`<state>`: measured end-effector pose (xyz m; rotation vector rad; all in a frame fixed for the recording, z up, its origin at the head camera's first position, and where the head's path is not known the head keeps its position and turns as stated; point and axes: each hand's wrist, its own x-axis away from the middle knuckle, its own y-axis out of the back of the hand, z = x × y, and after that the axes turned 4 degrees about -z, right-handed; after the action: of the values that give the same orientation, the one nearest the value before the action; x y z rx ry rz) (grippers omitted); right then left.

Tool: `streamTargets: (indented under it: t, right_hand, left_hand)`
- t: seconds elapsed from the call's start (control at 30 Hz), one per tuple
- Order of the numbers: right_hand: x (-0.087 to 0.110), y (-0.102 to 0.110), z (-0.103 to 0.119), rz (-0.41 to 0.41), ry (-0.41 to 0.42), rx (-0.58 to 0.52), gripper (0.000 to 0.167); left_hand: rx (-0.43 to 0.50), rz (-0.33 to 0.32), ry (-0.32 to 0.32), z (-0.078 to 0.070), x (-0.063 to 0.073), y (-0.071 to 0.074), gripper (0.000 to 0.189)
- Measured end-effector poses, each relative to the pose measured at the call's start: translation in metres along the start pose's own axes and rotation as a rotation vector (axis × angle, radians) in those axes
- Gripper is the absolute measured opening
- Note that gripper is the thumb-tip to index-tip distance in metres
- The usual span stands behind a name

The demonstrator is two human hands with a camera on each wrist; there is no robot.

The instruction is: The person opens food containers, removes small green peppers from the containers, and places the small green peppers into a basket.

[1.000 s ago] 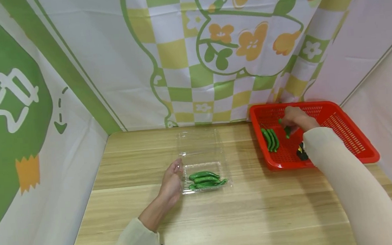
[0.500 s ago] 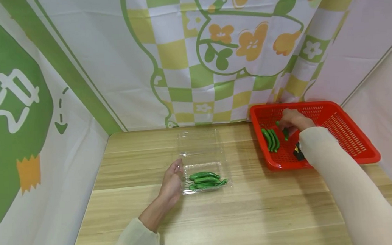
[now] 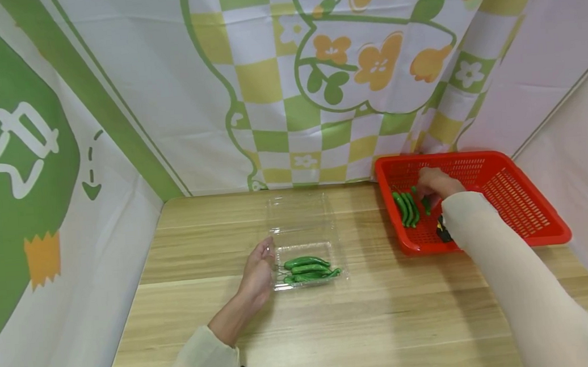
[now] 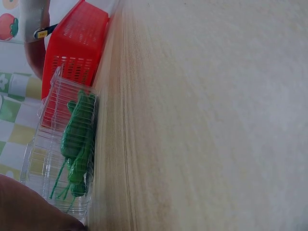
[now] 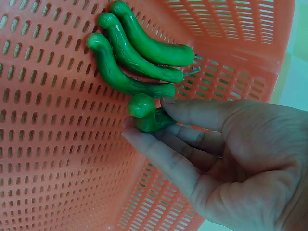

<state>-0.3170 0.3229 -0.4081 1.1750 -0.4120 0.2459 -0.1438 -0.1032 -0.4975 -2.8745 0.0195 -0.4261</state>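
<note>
My right hand (image 3: 438, 183) is inside the red basket (image 3: 487, 243), pinching a green chili pepper (image 5: 144, 113) between thumb and fingers. Right beside it, three more curved green chili peppers (image 5: 139, 53) lie in a row on the basket floor, along its left side in the head view. My left hand (image 3: 256, 274) grips the left edge of a clear plastic box (image 3: 306, 250) whose lid (image 3: 298, 213) is folded back, away from me. Several green chili peppers (image 3: 307, 269) lie in the box. Only part of the left hand shows in the left wrist view.
The wooden table (image 3: 335, 334) carries the box near its middle and the basket at the back right. A patterned cloth (image 3: 321, 136) hangs behind the table, with white cloth walls at both sides. A black strap device sits on each wrist.
My right hand has moved left and slightly toward me inside the basket, bringing the pinched chili pepper closer to the row of three. The left hand and the plastic box stay in place.
</note>
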Motion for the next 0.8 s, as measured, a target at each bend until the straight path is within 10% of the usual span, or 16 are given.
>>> streamTargets:
  t: [0.8]
  right_hand:
    - [0.003,-0.005,0.000,0.019,-0.011,-0.017,0.016]
  left_hand:
    - [-0.009,0.005,-0.007,-0.001,0.000,-0.001,0.059]
